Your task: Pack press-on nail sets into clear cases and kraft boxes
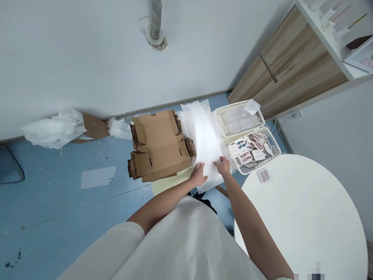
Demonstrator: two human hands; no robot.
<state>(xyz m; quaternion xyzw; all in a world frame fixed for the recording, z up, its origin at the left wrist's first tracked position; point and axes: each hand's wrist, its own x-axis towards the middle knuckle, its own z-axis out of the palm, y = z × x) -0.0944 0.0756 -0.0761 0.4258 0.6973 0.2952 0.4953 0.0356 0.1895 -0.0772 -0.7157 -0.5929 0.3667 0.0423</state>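
Note:
A fanned pile of thin white packing sheets lies in the middle, between flattened cardboard boxes and two baskets. My left hand is at the near left edge of the top sheet, fingers bent and closed on it. On the right edge, my right hand pinches the same sheet between thumb and fingers. To the left, a stack of flattened brown cardboard boxes rests on a pale yellow surface. Whether the sheets are paper or foam, I cannot tell.
A white basket holds clear plastic cases; another basket holds cards of press-on nails. One clear case lies on the round white table. White wrapping and an open carton lie by the wall.

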